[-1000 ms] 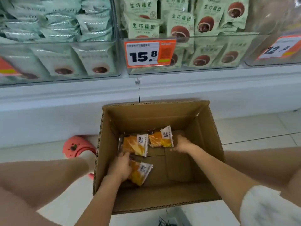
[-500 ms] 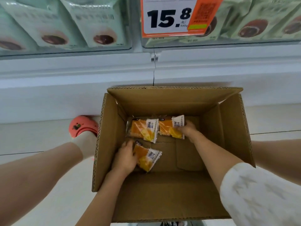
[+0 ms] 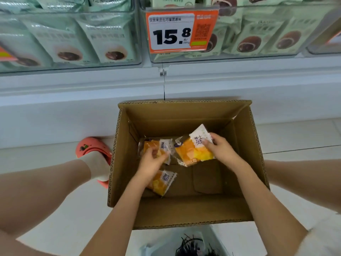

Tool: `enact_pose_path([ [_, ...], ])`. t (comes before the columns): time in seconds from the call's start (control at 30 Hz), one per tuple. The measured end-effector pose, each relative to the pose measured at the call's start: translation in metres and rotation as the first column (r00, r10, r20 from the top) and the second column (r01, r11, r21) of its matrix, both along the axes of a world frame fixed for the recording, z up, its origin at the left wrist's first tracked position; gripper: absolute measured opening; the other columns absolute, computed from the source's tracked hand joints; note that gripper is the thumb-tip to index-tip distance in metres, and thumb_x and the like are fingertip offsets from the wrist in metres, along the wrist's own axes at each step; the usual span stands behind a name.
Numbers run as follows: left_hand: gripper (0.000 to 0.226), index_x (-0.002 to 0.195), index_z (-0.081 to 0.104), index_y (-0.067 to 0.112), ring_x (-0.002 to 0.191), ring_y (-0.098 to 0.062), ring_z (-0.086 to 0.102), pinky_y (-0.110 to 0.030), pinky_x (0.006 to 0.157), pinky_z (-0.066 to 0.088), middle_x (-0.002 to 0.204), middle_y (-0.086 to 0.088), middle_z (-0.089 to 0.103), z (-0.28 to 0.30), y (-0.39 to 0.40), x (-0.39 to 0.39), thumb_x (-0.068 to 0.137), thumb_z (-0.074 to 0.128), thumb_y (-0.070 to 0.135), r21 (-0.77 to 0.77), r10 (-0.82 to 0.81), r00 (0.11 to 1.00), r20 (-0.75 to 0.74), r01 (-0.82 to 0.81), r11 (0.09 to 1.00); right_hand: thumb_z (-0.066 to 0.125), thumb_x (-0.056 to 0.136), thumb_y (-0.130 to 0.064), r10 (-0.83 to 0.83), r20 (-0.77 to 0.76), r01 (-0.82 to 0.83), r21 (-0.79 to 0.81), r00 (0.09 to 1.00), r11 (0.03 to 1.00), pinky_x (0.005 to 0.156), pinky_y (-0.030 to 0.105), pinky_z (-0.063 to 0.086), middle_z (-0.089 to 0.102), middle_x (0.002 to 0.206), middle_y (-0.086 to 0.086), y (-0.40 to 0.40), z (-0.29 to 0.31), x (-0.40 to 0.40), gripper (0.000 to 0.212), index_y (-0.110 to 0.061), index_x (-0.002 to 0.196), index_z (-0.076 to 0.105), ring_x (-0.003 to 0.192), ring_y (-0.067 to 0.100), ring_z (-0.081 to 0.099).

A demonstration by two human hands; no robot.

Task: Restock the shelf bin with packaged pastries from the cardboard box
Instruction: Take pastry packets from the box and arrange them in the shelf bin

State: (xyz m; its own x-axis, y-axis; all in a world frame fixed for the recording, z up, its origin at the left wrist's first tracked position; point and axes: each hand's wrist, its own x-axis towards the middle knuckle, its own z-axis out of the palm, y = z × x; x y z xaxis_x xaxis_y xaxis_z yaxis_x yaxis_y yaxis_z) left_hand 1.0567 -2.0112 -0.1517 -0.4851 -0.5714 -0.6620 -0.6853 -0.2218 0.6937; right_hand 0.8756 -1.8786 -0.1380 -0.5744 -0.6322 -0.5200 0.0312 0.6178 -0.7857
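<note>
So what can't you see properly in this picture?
Head view only:
- Near pastry pack: partly hidden under the left hand.
- Small print on the price tag: too tiny to read.
- Dark thing at the bottom edge: cut off.
- Bin packs: blurred behind plastic.

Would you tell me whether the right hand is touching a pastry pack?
Touching: the head view shows the right hand pinching the right-most pastry pack.

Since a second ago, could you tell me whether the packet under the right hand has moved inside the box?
Yes. The right hand has tilted the right packet up off the cardboard box floor.
</note>
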Motion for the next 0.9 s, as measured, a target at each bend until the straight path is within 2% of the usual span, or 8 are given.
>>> enact_pose_path([
  [0.1, 0.073, 0.124, 0.052, 0.023, 0.110, -0.020, 0.060, -0.038, 0.088, 0.049, 0.122, -0.001, 0.062, 0.015, 0.016, -0.016, 0.069, 0.060, 0.070, 0.392, 0.217, 0.972, -0.090, -0.165, 0.905, 0.044, 0.098, -0.033, 0.037, 0.113, -0.024, -0.109, 0.993, 0.994, 0.071, 0.023, 0.053, 0.067, 0.094, -0.006, 0.006, 0.035, 0.009, 0.020, -0.023, 0.108, 0.059, 0.079, 0.007, 0.063],
  [0.17, 0.058, 0.115, 0.057, 0.020, 0.099, -0.025, 0.066, -0.037, 0.072, 0.054, 0.109, -0.006, 0.069, 0.023, 0.030, -0.023, 0.082, 0.050, 0.066, 0.475, 0.395, 0.910, -0.126, -0.294, 0.829, 0.042, 0.099, -0.034, -0.056, 0.105, 0.073, -0.170, 0.993, 0.983, 0.063, 0.025, 0.051, 0.066, 0.082, -0.004, 0.011, 0.046, 0.018, 0.024, -0.023, 0.096, 0.063, 0.070, 0.010, 0.061],
  [0.27, 0.048, 0.079, 0.056, 0.011, 0.074, -0.025, 0.065, -0.033, 0.065, 0.051, 0.076, -0.009, 0.065, 0.035, 0.051, -0.031, 0.097, 0.035, 0.051, 0.133, 0.448, 0.859, -0.249, -0.428, 0.894, 0.040, 0.100, -0.031, -0.232, -0.030, 0.221, -0.210, 0.972, 0.952, 0.053, 0.020, 0.042, 0.059, 0.070, -0.001, 0.022, 0.050, 0.030, 0.030, -0.022, 0.081, 0.061, 0.059, 0.011, 0.053],
  [0.33, 0.048, 0.067, 0.049, 0.011, 0.063, -0.024, 0.058, -0.032, 0.059, 0.044, 0.064, -0.006, 0.057, 0.047, 0.058, -0.030, 0.099, 0.034, 0.043, -0.077, 0.434, 0.828, -0.355, -0.489, 0.869, 0.039, 0.101, -0.031, -0.292, -0.086, 0.266, -0.228, 0.953, 0.937, 0.050, 0.017, 0.039, 0.059, 0.068, -0.002, 0.026, 0.051, 0.036, 0.032, -0.024, 0.078, 0.060, 0.057, 0.009, 0.051],
  [0.5, 0.049, 0.074, 0.060, 0.007, 0.075, -0.027, 0.069, -0.038, 0.073, 0.054, 0.075, -0.011, 0.069, 0.066, 0.056, -0.024, 0.099, 0.037, 0.042, -0.039, 0.418, 0.798, -0.433, -0.480, 0.876, 0.039, 0.100, -0.034, -0.410, 0.006, 0.394, -0.291, 0.912, 0.872, 0.055, 0.022, 0.040, 0.064, 0.073, 0.001, 0.023, 0.062, 0.045, 0.036, -0.020, 0.076, 0.062, 0.060, 0.011, 0.055],
  [0.67, 0.054, 0.078, 0.060, 0.005, 0.075, -0.033, 0.066, -0.042, 0.074, 0.053, 0.082, -0.023, 0.068, 0.072, 0.059, -0.019, 0.096, 0.038, 0.051, -0.150, 0.328, 0.872, -0.363, -0.402, 0.903, 0.039, 0.100, -0.034, -0.493, 0.082, 0.488, -0.354, 0.866, 0.798, 0.056, 0.026, 0.044, 0.064, 0.070, -0.002, 0.024, 0.067, 0.053, 0.035, -0.021, 0.076, 0.062, 0.061, 0.012, 0.056],
  [0.8, 0.046, 0.068, 0.057, 0.013, 0.057, -0.018, 0.060, -0.023, 0.049, 0.046, 0.065, -0.008, 0.063, 0.072, 0.068, -0.013, 0.101, 0.035, 0.035, -0.462, 0.212, 0.921, -0.328, -0.352, 0.814, 0.039, 0.100, -0.034, -0.552, 0.126, 0.553, -0.387, 0.824, 0.738, 0.068, 0.039, 0.047, 0.066, 0.076, 0.001, 0.019, 0.068, 0.057, 0.035, -0.023, 0.077, 0.063, 0.074, 0.024, 0.060],
  [0.9, 0.046, 0.064, 0.051, 0.015, 0.053, -0.017, 0.055, -0.029, 0.047, 0.041, 0.059, -0.003, 0.056, 0.074, 0.062, -0.005, 0.100, 0.034, 0.037, -0.594, 0.126, 0.946, -0.297, -0.287, 0.751, 0.038, 0.101, -0.034, -0.550, 0.109, 0.548, -0.368, 0.828, 0.752, 0.061, 0.032, 0.047, 0.065, 0.074, 0.001, 0.019, 0.064, 0.058, 0.037, -0.020, 0.077, 0.062, 0.068, 0.018, 0.060],
])
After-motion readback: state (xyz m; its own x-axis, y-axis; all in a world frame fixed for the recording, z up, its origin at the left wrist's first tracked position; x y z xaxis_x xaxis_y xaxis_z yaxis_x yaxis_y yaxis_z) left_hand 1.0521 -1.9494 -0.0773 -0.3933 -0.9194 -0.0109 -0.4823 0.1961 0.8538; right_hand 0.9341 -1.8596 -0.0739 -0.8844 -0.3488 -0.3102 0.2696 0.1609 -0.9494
